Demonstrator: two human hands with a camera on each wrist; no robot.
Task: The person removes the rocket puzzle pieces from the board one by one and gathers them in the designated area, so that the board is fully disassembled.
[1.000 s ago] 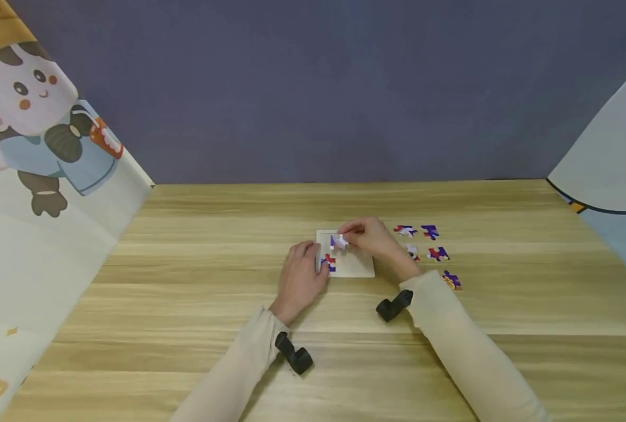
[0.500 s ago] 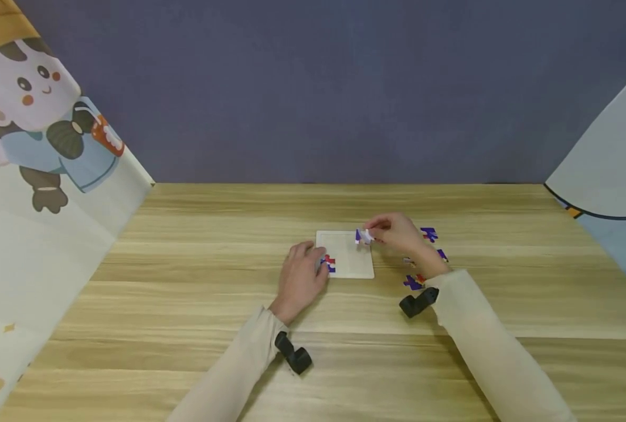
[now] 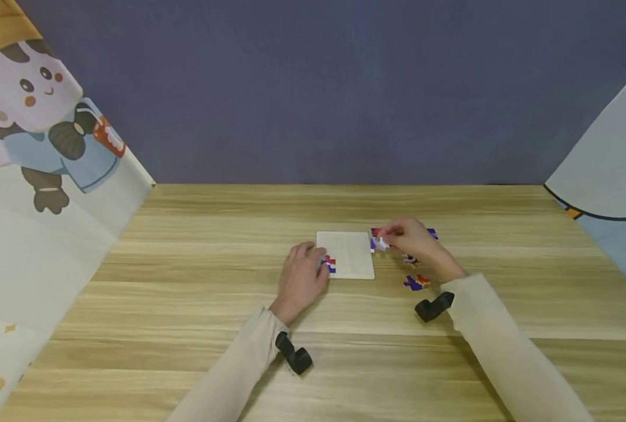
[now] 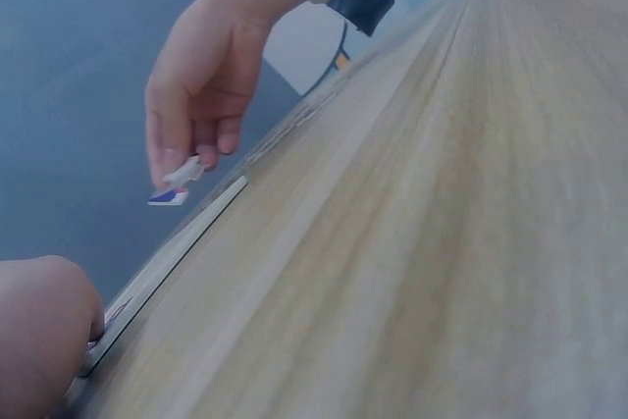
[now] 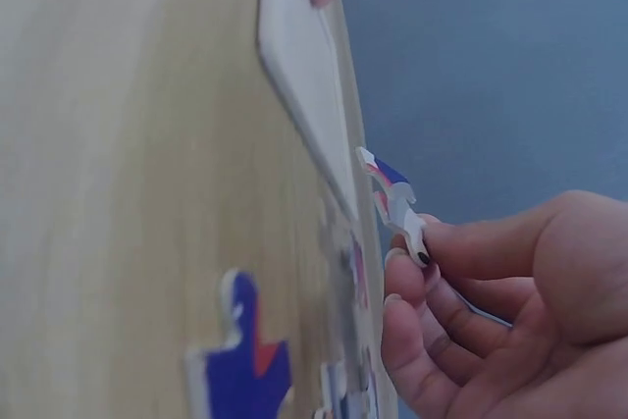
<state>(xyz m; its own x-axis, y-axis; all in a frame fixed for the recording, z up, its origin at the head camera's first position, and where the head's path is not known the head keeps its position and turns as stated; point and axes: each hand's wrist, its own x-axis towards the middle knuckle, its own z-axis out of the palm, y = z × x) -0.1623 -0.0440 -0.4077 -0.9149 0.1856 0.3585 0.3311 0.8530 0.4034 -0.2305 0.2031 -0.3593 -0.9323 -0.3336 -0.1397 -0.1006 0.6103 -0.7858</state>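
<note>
My right hand (image 3: 415, 241) pinches a purple and white jigsaw piece (image 3: 380, 244) between thumb and fingers, just right of a flat white puzzle tray (image 3: 352, 258). In the right wrist view the held piece (image 5: 397, 205) is tilted, raised above the table. My left hand (image 3: 301, 280) rests at the tray's left edge, its fingers loosely bent. By its thumb and index finger, a red, white and purple jigsaw piece (image 3: 331, 265) lies in the tray's lower left corner, partly covered by the fingers.
Right of the tray lie several loose jigsaw pieces, among them a purple and orange piece (image 3: 417, 283) nearest me, one piece (image 3: 410, 259) by the right wrist, and a red and purple piece (image 3: 376, 232) partly behind the right hand. A dark wall (image 3: 313, 94) borders the wooden table (image 3: 228, 228).
My right hand has carried the pinched jigsaw piece from above the tray out past its right edge, over the loose pieces. My left hand has stayed at the tray's left edge.
</note>
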